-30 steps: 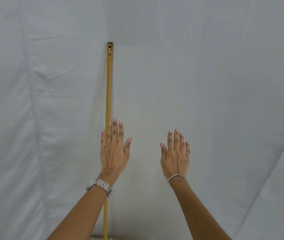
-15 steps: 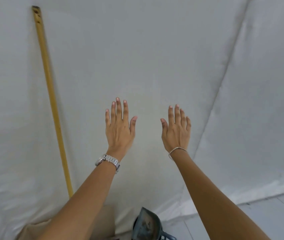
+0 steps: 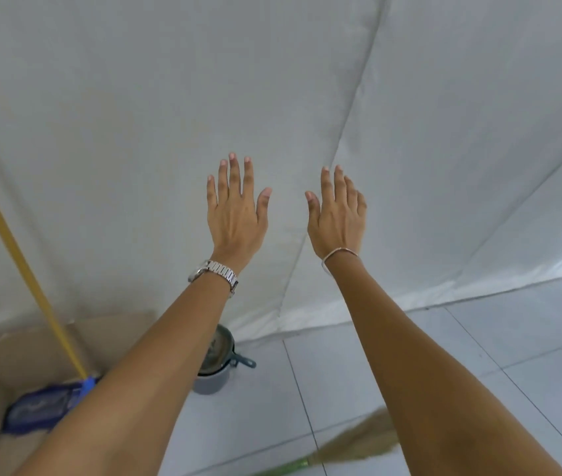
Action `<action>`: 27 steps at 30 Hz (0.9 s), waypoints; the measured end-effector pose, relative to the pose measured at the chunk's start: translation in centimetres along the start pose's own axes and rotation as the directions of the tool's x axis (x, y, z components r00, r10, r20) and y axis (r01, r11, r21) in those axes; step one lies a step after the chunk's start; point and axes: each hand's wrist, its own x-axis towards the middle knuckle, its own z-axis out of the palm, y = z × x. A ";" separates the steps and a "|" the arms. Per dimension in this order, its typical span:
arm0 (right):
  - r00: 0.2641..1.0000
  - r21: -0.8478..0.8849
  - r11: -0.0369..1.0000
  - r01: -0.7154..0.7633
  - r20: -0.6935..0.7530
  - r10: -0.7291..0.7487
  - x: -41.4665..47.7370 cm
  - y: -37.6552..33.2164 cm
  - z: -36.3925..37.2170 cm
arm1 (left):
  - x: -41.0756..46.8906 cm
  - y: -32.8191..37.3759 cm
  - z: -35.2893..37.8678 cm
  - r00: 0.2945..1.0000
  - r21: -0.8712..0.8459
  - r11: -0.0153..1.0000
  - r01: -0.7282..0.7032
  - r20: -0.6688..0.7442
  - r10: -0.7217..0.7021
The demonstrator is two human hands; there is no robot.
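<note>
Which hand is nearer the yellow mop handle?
Left. The left hand is to the right of the yellow mop handle, well apart; the right hand is even farther right.

The left grip [image 3: 235, 218] and right grip [image 3: 336, 218] hang side by side before the sheet [image 3: 135, 97]. At eight o'clock a mop [image 3: 37, 410] stands in a box [image 3: 25, 348]. On the floor [image 3: 410, 338], a bucket [image 3: 212, 383] sits at seven and a broom [image 3: 358, 444] lies at five.
</note>
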 end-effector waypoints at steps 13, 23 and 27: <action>0.950 -0.012 1.000 -0.002 0.311 0.006 -5.5 12.7 13.7 | -5.5 1.9 18.4 0.958 -0.023 0.996 0.084 0.279 -0.074; 0.742 0.056 0.998 -0.005 0.669 -0.033 -18.8 20.1 34.8 | -22.0 -5.7 38.3 0.764 0.210 0.922 0.327 0.515 -0.388; 0.626 0.110 0.994 -0.005 0.776 -0.083 -27.2 22.4 44.0 | -30.9 -8.9 45.9 0.662 0.296 0.849 0.437 0.533 -0.527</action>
